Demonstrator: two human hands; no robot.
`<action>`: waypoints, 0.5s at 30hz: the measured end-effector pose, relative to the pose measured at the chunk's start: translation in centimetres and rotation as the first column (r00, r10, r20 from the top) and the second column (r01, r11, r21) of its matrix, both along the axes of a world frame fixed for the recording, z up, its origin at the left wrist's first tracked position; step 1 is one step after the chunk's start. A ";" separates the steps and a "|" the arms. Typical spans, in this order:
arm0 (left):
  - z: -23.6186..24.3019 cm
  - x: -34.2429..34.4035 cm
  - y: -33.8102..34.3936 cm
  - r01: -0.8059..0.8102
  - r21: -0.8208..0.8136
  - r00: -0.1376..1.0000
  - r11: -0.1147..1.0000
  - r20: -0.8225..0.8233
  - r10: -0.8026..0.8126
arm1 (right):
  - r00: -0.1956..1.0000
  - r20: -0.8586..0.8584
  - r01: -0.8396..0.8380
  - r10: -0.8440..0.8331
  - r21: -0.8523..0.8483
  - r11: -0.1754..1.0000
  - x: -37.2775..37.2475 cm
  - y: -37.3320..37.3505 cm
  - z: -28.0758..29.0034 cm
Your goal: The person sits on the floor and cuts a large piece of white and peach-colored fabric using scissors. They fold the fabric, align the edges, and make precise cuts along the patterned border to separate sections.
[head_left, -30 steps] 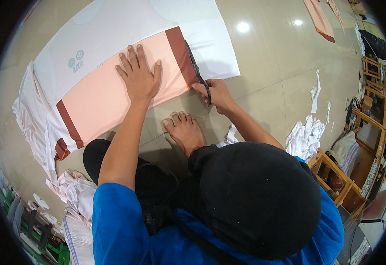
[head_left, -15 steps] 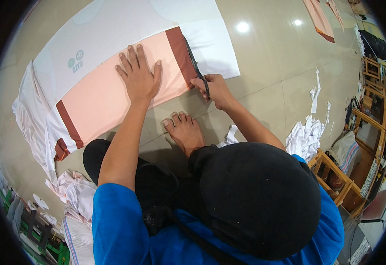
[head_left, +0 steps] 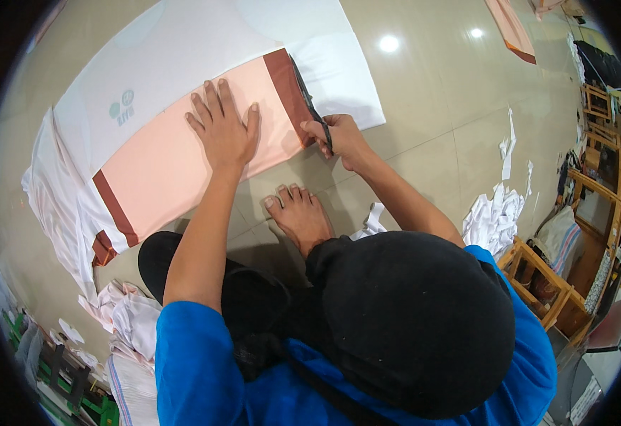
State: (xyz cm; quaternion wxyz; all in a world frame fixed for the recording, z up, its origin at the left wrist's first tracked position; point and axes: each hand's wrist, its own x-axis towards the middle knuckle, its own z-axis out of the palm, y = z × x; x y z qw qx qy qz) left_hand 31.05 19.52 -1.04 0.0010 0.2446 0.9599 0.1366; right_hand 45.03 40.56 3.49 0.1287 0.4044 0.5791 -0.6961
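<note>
A peach fabric panel [head_left: 161, 153] with dark brown bands at both ends lies on a larger white cloth [head_left: 204, 42] spread over the floor. My left hand [head_left: 224, 135] rests flat on the peach part, fingers spread. In my right hand [head_left: 340, 142] are black scissors [head_left: 307, 96], their blades pointing away from me along the outer edge of the right brown band [head_left: 287, 89]. White fabric lies under and beyond the blades. Whether the blades are parted is hard to make out.
My bare foot [head_left: 300, 216] is on the tiled floor just below the panel. White scraps [head_left: 493, 220] lie to the right, near wooden frames [head_left: 537, 280]. Crumpled pale cloth [head_left: 129, 319] is piled at lower left. Another peach piece [head_left: 510, 32] lies at far right.
The whole view has shifted slightly. Both hands keep nearly the same places on the cloth, and the scissors remain along the brown band.
</note>
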 end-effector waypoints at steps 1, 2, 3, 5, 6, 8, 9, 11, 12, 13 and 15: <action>0.0 0.0 0.0 -0.002 -0.004 1.000 1.000 0.007 0.002 | 1.000 0.009 -0.005 0.005 0.002 1.000 0.0 0.0 -0.1; 0.1 0.0 0.0 0.001 0.006 1.000 1.000 -0.004 -0.001 | 1.000 0.017 -0.010 0.010 0.004 1.000 0.0 0.0 -0.1; 0.1 0.0 0.0 0.002 0.011 1.000 1.000 -0.013 -0.002 | 1.000 0.011 -0.010 0.010 0.001 1.000 -0.1 0.0 -0.2; 0.1 0.1 0.1 0.003 0.015 1.000 1.000 -0.019 -0.002 | 1.000 -0.001 -0.009 0.009 -0.006 1.000 -0.2 0.0 -0.1; 0.1 0.1 0.1 0.002 0.013 1.000 1.000 -0.016 -0.002 | 1.000 0.009 -0.012 0.012 0.012 1.000 -0.3 0.0 -0.1; 0.0 0.0 0.1 0.001 0.012 1.000 1.000 -0.015 -0.001 | 0.999 0.044 -0.013 0.010 0.054 0.998 -0.7 0.0 0.0; 0.0 0.0 0.1 0.002 0.013 1.000 1.000 -0.016 -0.001 | 1.000 0.026 -0.007 0.005 0.048 0.999 -1.0 0.0 0.0; 0.0 0.1 0.1 0.004 0.004 1.000 1.000 -0.014 -0.004 | 1.000 -0.003 0.018 -0.017 0.044 0.999 -1.4 0.1 0.1; 0.0 0.1 0.1 0.003 -0.005 1.000 1.000 -0.014 -0.003 | 1.000 0.012 0.018 -0.019 0.052 0.998 -1.7 0.1 0.1; 0.0 0.1 0.1 0.000 -0.021 1.000 1.000 -0.005 0.000 | 1.000 0.011 0.019 -0.020 0.053 0.998 -1.8 0.1 0.1; 0.0 0.1 0.1 0.001 -0.021 1.000 1.000 -0.019 -0.002 | 1.000 0.010 0.021 -0.021 0.050 0.999 -2.0 0.1 0.1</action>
